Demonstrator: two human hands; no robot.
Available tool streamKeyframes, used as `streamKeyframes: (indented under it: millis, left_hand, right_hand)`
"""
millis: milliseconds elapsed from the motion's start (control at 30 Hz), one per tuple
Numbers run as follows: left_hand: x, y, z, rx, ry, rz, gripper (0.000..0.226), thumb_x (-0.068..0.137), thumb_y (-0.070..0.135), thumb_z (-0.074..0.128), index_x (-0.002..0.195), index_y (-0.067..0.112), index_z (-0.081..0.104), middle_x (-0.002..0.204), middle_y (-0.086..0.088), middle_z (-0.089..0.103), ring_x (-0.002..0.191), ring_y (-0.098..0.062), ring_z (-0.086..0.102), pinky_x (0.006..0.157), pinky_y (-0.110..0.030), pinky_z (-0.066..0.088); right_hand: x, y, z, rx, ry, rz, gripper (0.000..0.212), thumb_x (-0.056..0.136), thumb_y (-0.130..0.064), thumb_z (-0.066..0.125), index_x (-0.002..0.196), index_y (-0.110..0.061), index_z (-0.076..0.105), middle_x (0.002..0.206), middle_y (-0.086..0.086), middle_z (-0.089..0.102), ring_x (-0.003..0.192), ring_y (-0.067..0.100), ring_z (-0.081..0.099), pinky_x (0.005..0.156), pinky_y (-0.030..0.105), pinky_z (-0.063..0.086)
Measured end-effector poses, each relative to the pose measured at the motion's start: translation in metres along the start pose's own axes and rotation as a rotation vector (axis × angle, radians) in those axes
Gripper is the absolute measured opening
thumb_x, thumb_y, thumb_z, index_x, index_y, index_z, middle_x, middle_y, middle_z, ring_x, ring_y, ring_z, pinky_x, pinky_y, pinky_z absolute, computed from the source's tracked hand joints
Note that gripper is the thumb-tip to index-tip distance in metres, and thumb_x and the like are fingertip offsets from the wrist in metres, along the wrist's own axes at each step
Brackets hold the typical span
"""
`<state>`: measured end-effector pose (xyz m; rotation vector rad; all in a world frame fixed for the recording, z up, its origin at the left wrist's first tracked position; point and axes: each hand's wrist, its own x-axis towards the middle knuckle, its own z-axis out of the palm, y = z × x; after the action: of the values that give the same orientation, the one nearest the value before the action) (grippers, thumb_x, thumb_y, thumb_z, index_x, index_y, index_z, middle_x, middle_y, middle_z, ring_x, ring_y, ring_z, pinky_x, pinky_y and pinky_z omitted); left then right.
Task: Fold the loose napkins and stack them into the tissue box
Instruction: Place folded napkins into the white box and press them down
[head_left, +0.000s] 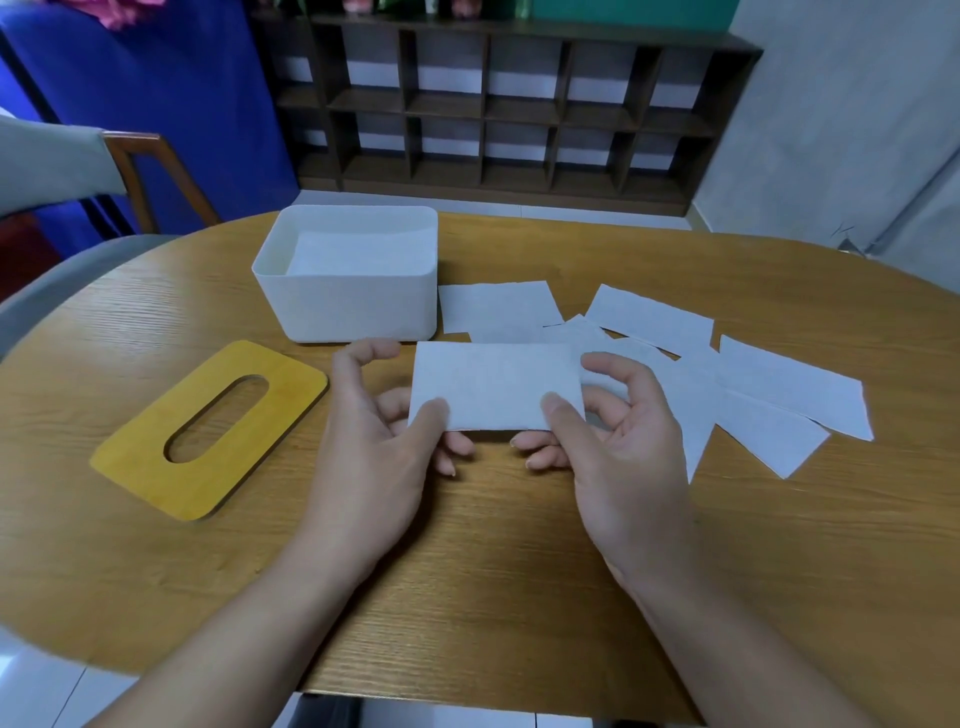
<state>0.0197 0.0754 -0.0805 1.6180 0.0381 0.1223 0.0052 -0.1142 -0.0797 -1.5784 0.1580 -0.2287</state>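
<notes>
Napkin (496, 384): white, folded rectangular, flat; pinched by both hands.

Looks like somebody's living or dining room at home: an oval wooden tabletop (519, 545), a dark cubby shelf (498, 104) along the wall, a wood-framed chair (150, 176) off to the left, and a blue curtain (156, 93) behind it.

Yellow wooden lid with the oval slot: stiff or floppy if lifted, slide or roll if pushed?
The yellow wooden lid with the oval slot is probably stiff: a flat board with crisp edges. Likely light, since it looks thin. It lies flat on the oval wooden table, so a push should slide it.
</notes>
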Motion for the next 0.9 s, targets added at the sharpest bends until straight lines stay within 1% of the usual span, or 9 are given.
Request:
streamKeyframes:
  millis: [167,300,367,433,500,600,767,833,900]
  left_hand:
    - [0.003,-0.005,0.002,0.052,0.005,0.021,0.018,0.108,0.009,0.066,0.119,0.015,0.053,0.081,-0.011,0.081,0.059,-0.022,0.068,0.064,-0.028,0.055]
    - [0.005,-0.013,0.001,0.131,-0.018,0.066,0.006,0.107,0.013,0.069,0.101,0.016,0.068,0.080,-0.019,0.074,0.066,-0.018,0.072,0.070,-0.039,0.056]
    - [0.005,-0.016,0.001,0.165,-0.030,0.104,0.008,0.106,0.014,0.071,0.103,0.022,0.070,0.083,-0.014,0.073,0.070,-0.031,0.069,0.075,-0.049,0.057]
    - [0.005,-0.016,0.001,0.147,-0.028,0.109,0.013,0.104,0.014,0.074,0.109,0.025,0.070,0.091,-0.023,0.068,0.077,-0.047,0.063,0.076,-0.057,0.056]
    - [0.005,-0.017,0.001,0.118,-0.014,0.101,0.018,0.101,0.012,0.076,0.112,0.026,0.071,0.093,-0.030,0.065,0.080,-0.052,0.061,0.074,-0.060,0.056]
    - [0.006,-0.018,-0.001,0.068,-0.011,0.096,0.024,0.100,0.009,0.078,0.113,0.027,0.071,0.094,-0.030,0.065,0.083,-0.053,0.061,0.073,-0.059,0.057]
    - [0.009,-0.014,-0.003,0.007,0.010,0.098,0.030,0.096,0.003,0.081,0.113,0.026,0.071,0.094,0.014,0.071,0.080,-0.043,0.066,0.072,-0.048,0.057]
    - [0.012,-0.010,-0.006,0.032,0.038,0.128,0.026,0.095,0.006,0.083,0.109,0.025,0.072,0.084,0.009,0.065,0.071,-0.028,0.059,0.071,-0.033,0.052]
    - [0.017,-0.003,-0.009,0.070,0.065,0.174,0.022,0.095,0.010,0.085,0.107,0.025,0.075,0.085,-0.008,0.063,0.071,-0.027,0.056,0.071,-0.024,0.050]
  right_hand:
    - [-0.001,0.002,-0.002,-0.096,0.051,-0.046,0.021,0.107,-0.012,0.071,0.119,-0.024,0.059,0.110,0.001,0.077,0.075,0.020,0.083,0.076,0.030,0.066]
    - [0.001,0.003,-0.003,-0.108,0.048,-0.022,0.011,0.107,-0.014,0.071,0.114,-0.021,0.067,0.103,-0.018,0.078,0.076,0.017,0.083,0.079,0.030,0.067]
    - [0.002,0.004,-0.004,-0.094,0.055,-0.022,0.012,0.106,-0.014,0.072,0.114,-0.022,0.070,0.106,-0.014,0.078,0.079,0.016,0.083,0.078,0.027,0.067]
    - [0.002,0.007,-0.005,-0.106,0.067,-0.037,0.013,0.104,-0.015,0.075,0.112,-0.025,0.073,0.108,-0.008,0.078,0.087,0.012,0.082,0.079,0.020,0.063]
    - [0.002,0.009,-0.006,-0.132,0.071,-0.054,0.015,0.102,-0.017,0.079,0.110,-0.029,0.075,0.105,-0.008,0.079,0.098,0.005,0.078,0.084,0.014,0.059]
    - [0.002,0.009,-0.007,-0.132,0.070,-0.051,0.015,0.102,-0.019,0.079,0.111,-0.031,0.076,0.104,-0.008,0.081,0.104,0.003,0.077,0.089,0.022,0.063]
    - [0.001,0.007,-0.006,-0.071,0.085,-0.060,0.018,0.103,-0.015,0.078,0.114,-0.029,0.077,0.103,-0.001,0.083,0.102,0.014,0.080,0.091,0.039,0.066]
    - [0.001,0.004,-0.005,-0.069,0.098,-0.070,0.018,0.102,-0.015,0.078,0.115,-0.028,0.078,0.105,-0.001,0.083,0.104,0.016,0.080,0.094,0.040,0.066]
    - [0.005,-0.002,0.000,-0.080,0.117,-0.090,0.018,0.102,-0.016,0.078,0.116,-0.028,0.079,0.108,-0.002,0.083,0.106,0.015,0.080,0.096,0.035,0.065]
